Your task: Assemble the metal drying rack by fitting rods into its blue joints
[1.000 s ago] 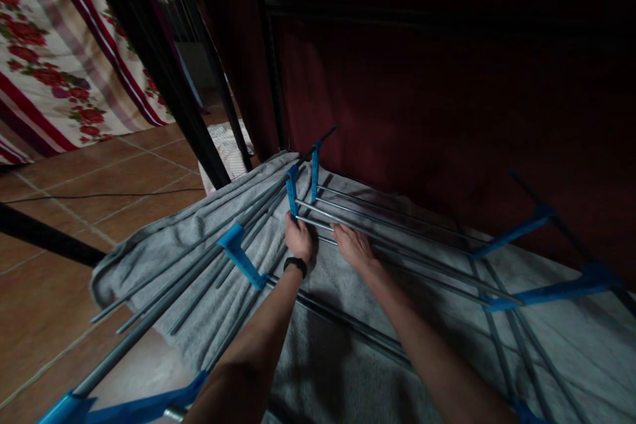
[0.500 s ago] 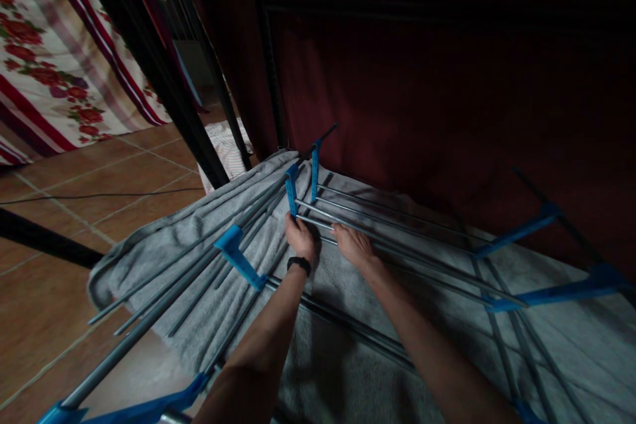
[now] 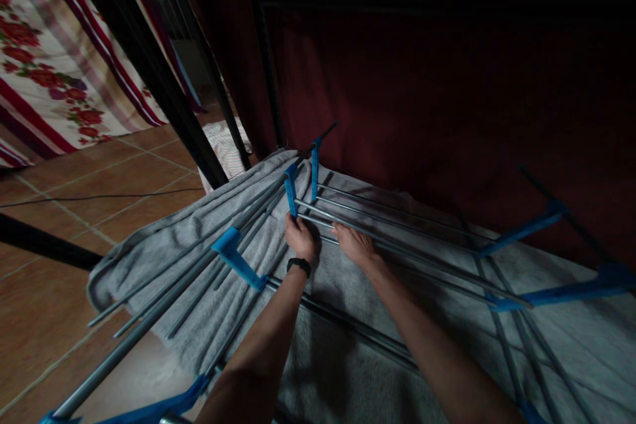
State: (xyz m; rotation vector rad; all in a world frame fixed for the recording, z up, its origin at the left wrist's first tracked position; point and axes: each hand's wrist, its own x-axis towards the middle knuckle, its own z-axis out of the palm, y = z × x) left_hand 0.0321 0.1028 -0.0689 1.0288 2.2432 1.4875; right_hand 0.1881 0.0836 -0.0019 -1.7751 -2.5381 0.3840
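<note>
A frame of grey metal tubes joined by blue plastic brackets lies across a grey blanket (image 3: 328,344). My left hand (image 3: 299,238), with a black band at the wrist, is closed around the lower end of an upright blue bracket (image 3: 291,191). Just to its right, my right hand (image 3: 354,243) grips a thin metal tube (image 3: 318,220) that runs into that bracket. Its fingertips are partly hidden under the tube. Nearer to me is another blue bracket (image 3: 238,258), with tubes leading out of it. On the right, a long blue bracket (image 3: 556,295) holds the tubes' far ends.
Several loose grey rods (image 3: 193,305) lie on the blanket at the left. Black posts (image 3: 149,73) rise there, with a floral curtain (image 3: 44,59) beyond. Behind the frame hangs a dark red cloth (image 3: 397,99). A thin cable (image 3: 99,197) crosses the tiled floor (image 3: 134,159).
Both hands keep their grip in nearly the same place. The right-hand end of the frame and the near left tube have shifted very slightly in view.
</note>
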